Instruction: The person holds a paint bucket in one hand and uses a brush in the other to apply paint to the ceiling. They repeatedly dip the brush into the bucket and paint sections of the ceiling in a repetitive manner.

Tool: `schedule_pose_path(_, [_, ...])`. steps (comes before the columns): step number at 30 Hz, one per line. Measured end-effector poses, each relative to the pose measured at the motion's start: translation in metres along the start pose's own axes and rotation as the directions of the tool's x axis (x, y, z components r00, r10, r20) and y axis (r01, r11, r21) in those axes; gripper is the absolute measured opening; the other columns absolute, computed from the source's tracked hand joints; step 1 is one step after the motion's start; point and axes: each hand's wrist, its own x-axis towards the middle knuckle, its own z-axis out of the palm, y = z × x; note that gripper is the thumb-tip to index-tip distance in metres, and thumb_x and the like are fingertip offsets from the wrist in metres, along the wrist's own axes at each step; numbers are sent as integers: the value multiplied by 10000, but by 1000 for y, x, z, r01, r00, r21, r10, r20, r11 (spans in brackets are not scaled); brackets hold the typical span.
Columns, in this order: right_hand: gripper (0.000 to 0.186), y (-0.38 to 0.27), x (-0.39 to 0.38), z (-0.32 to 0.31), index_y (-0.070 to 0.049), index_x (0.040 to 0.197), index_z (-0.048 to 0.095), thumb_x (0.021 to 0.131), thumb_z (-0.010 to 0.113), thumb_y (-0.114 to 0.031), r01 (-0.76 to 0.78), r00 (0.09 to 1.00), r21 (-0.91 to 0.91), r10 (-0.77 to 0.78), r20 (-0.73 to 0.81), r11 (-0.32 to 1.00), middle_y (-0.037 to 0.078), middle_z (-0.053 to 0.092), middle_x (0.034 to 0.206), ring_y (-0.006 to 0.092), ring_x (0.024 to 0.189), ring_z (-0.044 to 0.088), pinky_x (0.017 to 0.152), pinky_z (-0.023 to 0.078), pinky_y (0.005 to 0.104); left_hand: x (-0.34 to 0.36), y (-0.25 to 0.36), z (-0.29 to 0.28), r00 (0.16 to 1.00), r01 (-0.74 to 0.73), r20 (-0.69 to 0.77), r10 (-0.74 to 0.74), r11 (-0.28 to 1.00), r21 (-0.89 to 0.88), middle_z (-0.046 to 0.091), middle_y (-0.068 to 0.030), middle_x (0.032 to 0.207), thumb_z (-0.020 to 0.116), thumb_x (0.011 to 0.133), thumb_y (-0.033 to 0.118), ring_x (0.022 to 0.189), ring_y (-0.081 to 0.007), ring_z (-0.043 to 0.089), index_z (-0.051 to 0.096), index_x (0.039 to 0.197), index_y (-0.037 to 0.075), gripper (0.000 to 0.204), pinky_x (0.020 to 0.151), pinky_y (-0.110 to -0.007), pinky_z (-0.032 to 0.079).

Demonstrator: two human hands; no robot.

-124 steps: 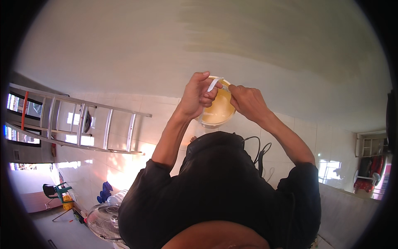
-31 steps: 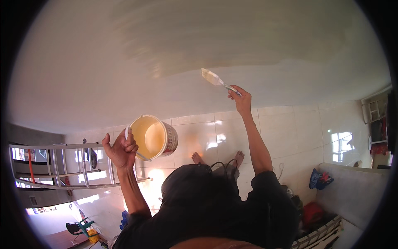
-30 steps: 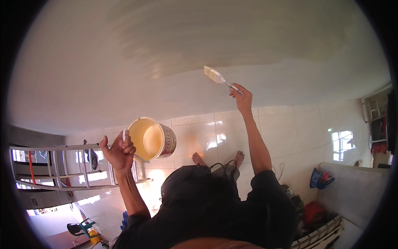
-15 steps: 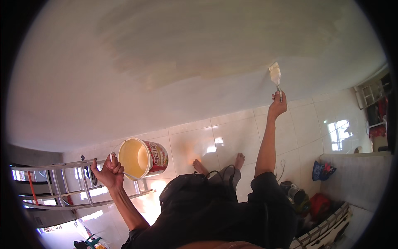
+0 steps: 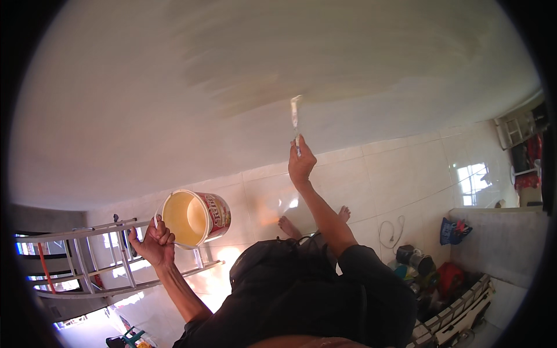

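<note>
My right hand [image 5: 301, 164] grips a paintbrush [image 5: 295, 113] by its handle, and the pale bristles meet the wall [image 5: 133, 127] at the lower edge of a darker, wet-looking patch [image 5: 278, 58]. At the left, my left hand [image 5: 155, 242] is closed around the white handle of a paint bucket [image 5: 219, 214], its thumb sticking out. The bucket hangs tilted beside that hand. Its white rim faces me, its outside is printed red, and the inside looks cream-yellow. How much paint it holds I cannot tell.
A metal ladder [image 5: 87, 255] lies behind my left hand. Glossy tiles [image 5: 264, 194] run along the wall's foot, with my bare feet on them. To the right are a loose cord [image 5: 392, 235], a blue bag [image 5: 448, 231], a low partition [image 5: 493, 238] and a rack [image 5: 458, 307] beside heaped items.
My right hand has swept the paintbrush leftward along the wall, and the brush now shows its narrow edge. My left hand and the bucket stay nearly where they were.
</note>
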Motion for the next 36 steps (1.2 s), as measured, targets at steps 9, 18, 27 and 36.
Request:
schedule_pose_path(9, [283,-42,-33,48,-61,1162,696,879,708,-48,47,843,286,-191,503,957,155,712,1072,332,853,696,732,566,388,-9,12,-17,998,-22,-62,23,1000,19,365,39,596,479,875,698,458,-61,263,613,985,-14,732,443,-208,197])
schedule_pose_path(18, [212,47,72,-40,42,1111,700,901,691,16,-38,991,207,9,137,978,126,719,988,169,832,712,752,590,294,-1,15,-24,1000,-6,-14,6,1000,29,374,37,617,494,867,695,469,-54,231,627,1017,-12,735,464,-206,170])
schedule_pose_path(27, [306,47,81,-79,77,1190,653,959,666,-123,-116,880,53,128,-457,992,189,728,946,261,840,735,729,572,347,16,9,-24,997,40,65,-37,999,-37,371,36,617,511,852,709,479,-55,237,615,1057,-20,764,475,-204,177])
schedule_pose_path(36, [363,-40,-39,53,17,1257,641,910,688,-81,131,991,14,-131,26,991,242,706,920,378,788,714,650,562,394,13,12,-20,998,29,52,-29,999,-15,355,34,616,489,866,706,477,-59,238,614,1039,-30,766,467,-205,180])
